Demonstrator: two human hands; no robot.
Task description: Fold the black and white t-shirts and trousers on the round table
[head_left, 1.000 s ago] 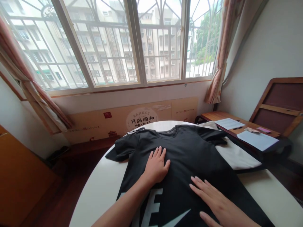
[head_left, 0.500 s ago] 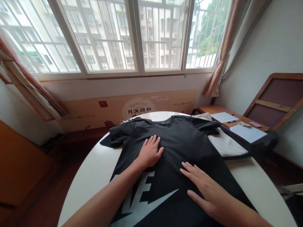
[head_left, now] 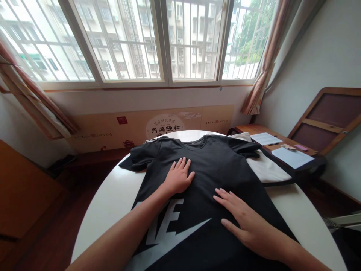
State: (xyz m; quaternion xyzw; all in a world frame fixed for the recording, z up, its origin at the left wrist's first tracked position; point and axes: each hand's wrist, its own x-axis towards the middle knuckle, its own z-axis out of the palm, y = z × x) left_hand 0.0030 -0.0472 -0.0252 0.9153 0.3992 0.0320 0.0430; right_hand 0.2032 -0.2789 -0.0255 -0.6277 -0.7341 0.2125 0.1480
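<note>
A black T-shirt (head_left: pixel 210 165) with a large grey printed logo lies spread out on a round white table (head_left: pixel 98 210), its neckline toward the window. My left hand (head_left: pixel 179 176) rests flat on the shirt's chest, left of centre, fingers apart. Lower and to the right, my right hand (head_left: pixel 239 210) lies over the shirt with its fingers stretched and the thumb spread. Neither hand grasps the cloth. The shirt's lower end runs out of view at the bottom, and my left forearm covers part of the print.
White folded cloth (head_left: pixel 270 167) lies on the table, partly under the shirt's right side. Beyond it stands a wooden desk (head_left: pixel 245 130) with paper sheets (head_left: pixel 291 156). A wooden-framed panel (head_left: pixel 327 116) leans at right. Barred windows and a printed cardboard panel (head_left: pixel 98 126) are behind the table.
The view has tilted slightly, so the table and shirt sit a little higher. Both hands keep nearly the same place on the shirt.
</note>
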